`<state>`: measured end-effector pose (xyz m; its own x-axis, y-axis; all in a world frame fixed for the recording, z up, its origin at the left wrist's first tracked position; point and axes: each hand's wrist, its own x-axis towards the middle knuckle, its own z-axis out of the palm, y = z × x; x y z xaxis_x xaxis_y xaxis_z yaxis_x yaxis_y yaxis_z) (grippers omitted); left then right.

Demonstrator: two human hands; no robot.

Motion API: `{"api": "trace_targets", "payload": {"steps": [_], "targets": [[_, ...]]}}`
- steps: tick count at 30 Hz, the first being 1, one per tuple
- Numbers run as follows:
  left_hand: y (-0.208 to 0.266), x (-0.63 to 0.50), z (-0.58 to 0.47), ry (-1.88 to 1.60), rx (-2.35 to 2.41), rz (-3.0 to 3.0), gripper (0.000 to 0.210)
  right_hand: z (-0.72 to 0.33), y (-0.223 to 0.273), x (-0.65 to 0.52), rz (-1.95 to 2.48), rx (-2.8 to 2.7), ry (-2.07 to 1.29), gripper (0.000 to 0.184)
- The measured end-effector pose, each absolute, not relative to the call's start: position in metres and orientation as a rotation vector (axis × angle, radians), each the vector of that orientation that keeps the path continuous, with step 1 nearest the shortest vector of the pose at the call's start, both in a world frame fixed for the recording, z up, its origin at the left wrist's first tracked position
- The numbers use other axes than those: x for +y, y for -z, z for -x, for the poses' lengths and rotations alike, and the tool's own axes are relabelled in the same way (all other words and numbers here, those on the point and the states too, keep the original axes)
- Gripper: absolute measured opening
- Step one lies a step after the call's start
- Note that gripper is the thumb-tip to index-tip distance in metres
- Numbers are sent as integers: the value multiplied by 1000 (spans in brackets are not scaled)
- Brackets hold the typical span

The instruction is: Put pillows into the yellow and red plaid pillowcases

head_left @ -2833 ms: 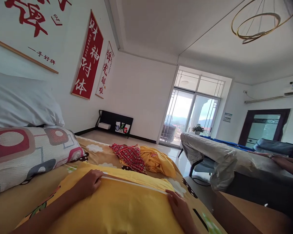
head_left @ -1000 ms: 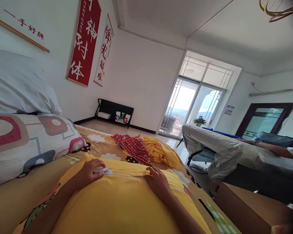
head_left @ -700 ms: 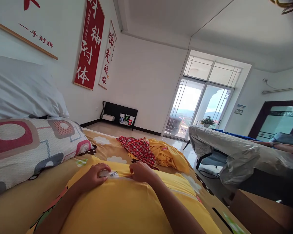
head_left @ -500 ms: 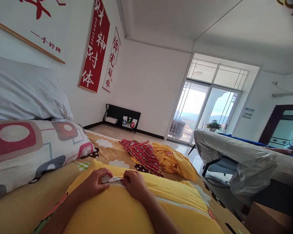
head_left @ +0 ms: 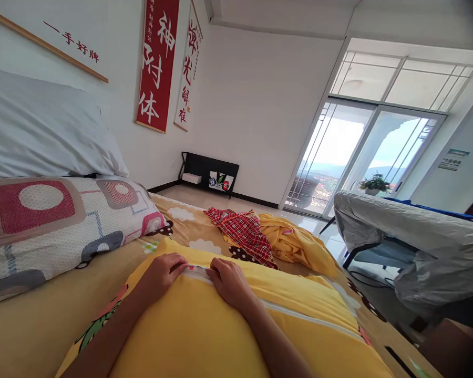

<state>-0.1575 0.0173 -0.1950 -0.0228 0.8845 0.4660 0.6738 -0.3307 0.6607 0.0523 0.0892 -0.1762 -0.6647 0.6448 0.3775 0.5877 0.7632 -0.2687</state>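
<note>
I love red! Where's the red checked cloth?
In the head view, the checked cloth lies mid-picture on the bed, beyond the yellow pillow, left of the crumpled yellow cloth.

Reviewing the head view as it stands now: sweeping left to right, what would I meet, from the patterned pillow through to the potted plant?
Patterned pillow → left hand → right hand → crumpled yellow cloth → potted plant.

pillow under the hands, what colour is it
The pillow is mostly yellow, with a white strip, in the head view.
</note>
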Motion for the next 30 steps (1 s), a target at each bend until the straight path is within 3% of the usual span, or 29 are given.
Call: {"api": "trace_targets", "payload": {"steps": [9, 15, 20, 25, 30], "targets": [[193, 16, 154, -1357, 1640, -1938, 29, -52, 174, 87, 939, -2534, -92, 12], [202, 19, 164, -1331, 1685, -1912, 39, -72, 164, 74, 1035, -2628, 313, 22], [211, 25, 167, -1429, 1719, -2054, 37, -185, 169, 71, 1376, -2363, 359, 15], [208, 18, 162, -1543, 1703, -2228, 35, -321, 188, 66, 1895, -1978, 271, 27], [207, 20, 159, -1544, 1680, -2258, 33, -344, 193, 56, 2131, -2013, 275, 30]]}}
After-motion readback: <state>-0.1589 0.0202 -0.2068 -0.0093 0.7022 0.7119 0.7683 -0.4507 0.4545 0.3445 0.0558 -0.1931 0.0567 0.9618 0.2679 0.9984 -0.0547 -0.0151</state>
